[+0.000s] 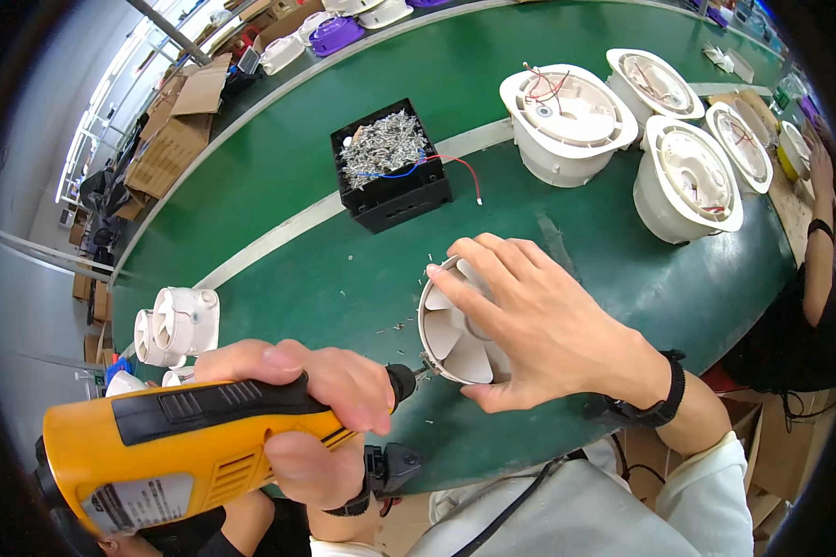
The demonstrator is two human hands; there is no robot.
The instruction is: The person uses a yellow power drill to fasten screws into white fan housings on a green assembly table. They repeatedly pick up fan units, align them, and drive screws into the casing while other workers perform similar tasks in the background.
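Observation:
My left hand [316, 399] is wrapped round a yellow and black electric screwdriver [214, 446], which lies nearly level. Its tip points right and meets the lower left rim of a round white fan housing [460, 339]. My right hand [548, 325] grips that housing from the right, fingers over the top and thumb at the lower edge. White fan blades show inside the ring; my right hand covers the rest. Several small screws [399, 326] lie on the green table just left of the housing.
A black bin [395, 200] heaped with screws stands beyond my hands, red and blue wires across it. Several white oval housings [571, 121] with wires sit at the far right. White fan parts [186, 320] stand at left. Another person's arm [819, 251] is at the right edge.

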